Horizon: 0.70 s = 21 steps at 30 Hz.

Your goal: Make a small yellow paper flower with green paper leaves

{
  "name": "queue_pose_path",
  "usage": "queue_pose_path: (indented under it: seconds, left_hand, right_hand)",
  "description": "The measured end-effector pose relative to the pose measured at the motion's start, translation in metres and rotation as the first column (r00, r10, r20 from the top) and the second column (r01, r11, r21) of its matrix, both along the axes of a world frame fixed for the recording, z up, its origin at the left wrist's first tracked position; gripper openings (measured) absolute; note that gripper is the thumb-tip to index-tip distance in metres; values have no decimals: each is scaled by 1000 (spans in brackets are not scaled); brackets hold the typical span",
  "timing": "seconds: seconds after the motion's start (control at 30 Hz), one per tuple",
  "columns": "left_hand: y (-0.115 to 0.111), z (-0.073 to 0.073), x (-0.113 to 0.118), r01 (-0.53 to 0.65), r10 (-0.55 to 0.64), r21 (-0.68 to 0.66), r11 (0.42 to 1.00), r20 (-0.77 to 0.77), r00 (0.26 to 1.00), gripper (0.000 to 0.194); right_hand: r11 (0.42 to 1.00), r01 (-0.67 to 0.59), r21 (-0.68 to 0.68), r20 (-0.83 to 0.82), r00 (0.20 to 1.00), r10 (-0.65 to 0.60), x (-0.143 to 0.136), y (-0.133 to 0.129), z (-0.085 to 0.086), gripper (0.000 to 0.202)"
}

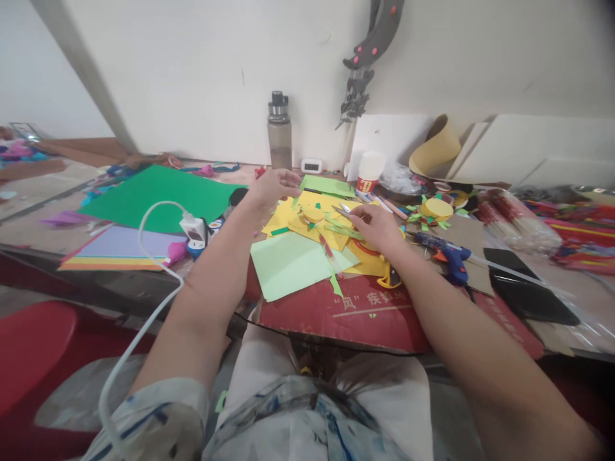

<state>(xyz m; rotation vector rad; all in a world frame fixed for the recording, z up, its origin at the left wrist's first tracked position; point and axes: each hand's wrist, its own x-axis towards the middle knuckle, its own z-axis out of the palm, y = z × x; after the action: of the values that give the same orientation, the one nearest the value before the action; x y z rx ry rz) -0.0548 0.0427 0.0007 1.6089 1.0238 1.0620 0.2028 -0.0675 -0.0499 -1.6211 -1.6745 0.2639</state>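
My left hand (275, 187) reaches over the far side of the work area with its fingers stretched out, near a light green paper piece (329, 186). My right hand (377, 225) is bent over the yellow paper (281, 216), its fingertips closed at the silver blades of a pair of scissors (342, 209); the rest of the scissors is hidden. Between the hands lies a round yellow paper piece (313, 214) with small green bits. Pale green sheets (288, 266) and a red-and-clear pen (329, 253) rest nearer to me.
A glue gun (446, 256) and a black phone (528, 285) lie to the right, behind them a yellow-and-green paper craft (436, 209). A bottle (279, 134) and paper cup (369, 171) stand by the wall. A white cable with a plug (193, 228) crosses at left, near green sheets (163, 195).
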Motion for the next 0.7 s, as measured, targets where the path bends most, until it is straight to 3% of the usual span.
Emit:
queue_pose_path:
  seconds: [0.17,0.27,0.37,0.57,0.63,0.7]
  left_hand:
    - [-28,-2,38,218,-210,-30,975,172,962,40]
    - [-42,-5,53,269,-257,-37,962,193,947,44]
    - [-50,-8,62,279,-271,-50,959,137,953,44]
    - [-56,-13,67,349,-347,-22,937,49,937,40]
    - [-51,-10,61,315,-315,12,949,-4,949,34]
    - [-42,-6,51,159,-150,73,985,-116,982,23]
  right_hand:
    - [981,-154,116,-328,926,184,-9,-5,7,29]
    - [962,-239,131,-451,850,272,-16,-9,12,34]
    - [959,-231,165,-548,787,284,-23,-10,13,36]
    - [965,-184,186,-622,738,261,-27,-5,8,28]
    - [970,-165,178,-671,701,242,-25,-3,6,27]
    - [977,-148,153,-725,655,212,-22,-1,6,27]
